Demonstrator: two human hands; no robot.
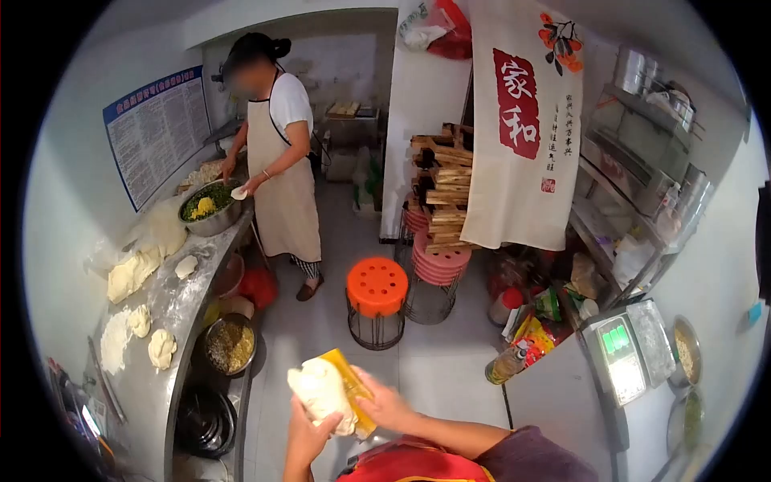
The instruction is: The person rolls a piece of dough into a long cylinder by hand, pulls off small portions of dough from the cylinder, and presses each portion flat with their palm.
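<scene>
My left hand [305,438] is closed around the lower side of a pale lump of dough [320,390], held up over the floor. A flat yellow packet-like thing [363,415] stands upright against the dough's right side. My right hand [389,404] grips it from the right, with the fingertips partly hidden behind it. What exactly the yellow thing is, I cannot make out.
On the left, a floured metal worktable [165,297] bears dough lumps [162,349] and a bowl of green filling [210,210]. A co-worker [277,153] stands beside it. An orange stool [377,287] is ahead; a lit digital scale [622,361] stands right.
</scene>
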